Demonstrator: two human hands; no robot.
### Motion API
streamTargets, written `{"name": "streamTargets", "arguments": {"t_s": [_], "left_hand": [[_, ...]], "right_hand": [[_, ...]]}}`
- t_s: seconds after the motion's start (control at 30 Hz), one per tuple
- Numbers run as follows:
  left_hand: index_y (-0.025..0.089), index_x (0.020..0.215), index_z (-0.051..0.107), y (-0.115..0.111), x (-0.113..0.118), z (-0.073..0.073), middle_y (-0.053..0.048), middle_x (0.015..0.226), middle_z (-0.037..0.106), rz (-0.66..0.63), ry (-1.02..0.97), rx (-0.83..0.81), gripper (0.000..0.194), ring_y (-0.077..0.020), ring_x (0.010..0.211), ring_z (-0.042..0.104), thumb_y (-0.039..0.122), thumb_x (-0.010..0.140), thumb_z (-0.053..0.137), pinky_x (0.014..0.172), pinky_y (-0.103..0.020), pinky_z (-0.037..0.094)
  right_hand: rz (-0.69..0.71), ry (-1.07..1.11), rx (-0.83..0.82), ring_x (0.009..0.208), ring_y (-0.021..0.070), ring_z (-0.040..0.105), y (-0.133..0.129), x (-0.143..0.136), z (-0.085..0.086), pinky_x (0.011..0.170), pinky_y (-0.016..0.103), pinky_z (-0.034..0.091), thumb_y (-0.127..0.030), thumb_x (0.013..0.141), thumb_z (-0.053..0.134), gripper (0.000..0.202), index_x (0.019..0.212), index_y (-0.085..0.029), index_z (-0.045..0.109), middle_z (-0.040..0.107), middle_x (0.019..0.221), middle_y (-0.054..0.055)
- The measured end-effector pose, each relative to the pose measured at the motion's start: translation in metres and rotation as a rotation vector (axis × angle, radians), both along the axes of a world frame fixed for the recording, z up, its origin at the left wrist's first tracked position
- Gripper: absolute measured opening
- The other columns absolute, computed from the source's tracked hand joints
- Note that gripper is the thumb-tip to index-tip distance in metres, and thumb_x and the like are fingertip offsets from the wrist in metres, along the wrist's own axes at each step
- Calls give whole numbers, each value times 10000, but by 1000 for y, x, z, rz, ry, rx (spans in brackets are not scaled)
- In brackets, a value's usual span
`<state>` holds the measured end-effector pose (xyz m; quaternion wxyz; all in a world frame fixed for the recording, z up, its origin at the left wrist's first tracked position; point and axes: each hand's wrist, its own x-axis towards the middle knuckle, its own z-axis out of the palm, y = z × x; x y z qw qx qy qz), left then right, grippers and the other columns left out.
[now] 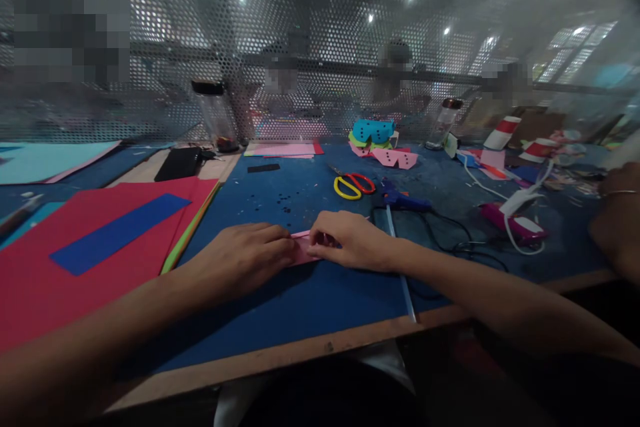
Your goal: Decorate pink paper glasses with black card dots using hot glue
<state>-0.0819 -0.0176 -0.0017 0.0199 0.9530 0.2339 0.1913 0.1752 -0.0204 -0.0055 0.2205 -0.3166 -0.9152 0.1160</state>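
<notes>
A narrow piece of pink paper (302, 251) lies on the blue tabletop between my two hands. My left hand (255, 255) holds its left end, with the fingers bent over it and pressed together. Thumb and fingers of my right hand (345, 240) pinch the paper at its right part, covering that end. Small black paper dots (285, 200) are scattered just beyond my hands. Scissors (354, 185) with one yellow and one red handle lie farther back. To the right of them rests a blue glue gun (406, 201), with a pale glue stick (400, 263) running toward the table edge.
Red sheets (120, 227) with a blue strip (120, 233) cover the left side. Behind are a black strip (263, 168), cut paper shapes (373, 130), and two jars (217, 117). A magenta-and-white tool (515, 223) and black cables (463, 230) lie right, near another person's arm (620, 220).
</notes>
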Motion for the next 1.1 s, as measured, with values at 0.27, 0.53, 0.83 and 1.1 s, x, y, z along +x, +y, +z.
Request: {"name": "streamTargets", "arguments": {"t_s": [0.27,0.53,0.83,1.1], "left_hand": [[201,1078,689,3,-2,-3,-75,1102,701,-16,129,74,262,-203,950,669,273,1031,442,820,-333,529],[183,1053,676,3,0,-1,-78,1025,693,1,78,3,242,-195,930,655,242,1020,443,802,-320,525],[211,954,682,7,0,-3,-60,967,671,29,-10,-117,177,-188,904,623,340,980,563,776,-300,515],[221,1006,665,11,-2,-4,-56,1016,650,14,5,-209,177,-198,982,595,364,987,562,832,-323,486]], "right_hand": [[94,-124,134,879,176,583,2,4,-2,790,306,403,-362,1012,528,253,1093,-191,696,646,1002,63],[124,-208,231,852,177,564,2,5,0,772,316,382,-399,1026,491,304,1122,-200,701,645,1033,73],[124,-236,246,876,176,562,2,5,-1,779,319,380,-384,1042,461,327,1122,-203,721,644,1053,85],[124,-254,281,859,176,550,3,5,-3,771,316,383,-380,1049,438,343,1161,-210,713,630,1031,79]]}}
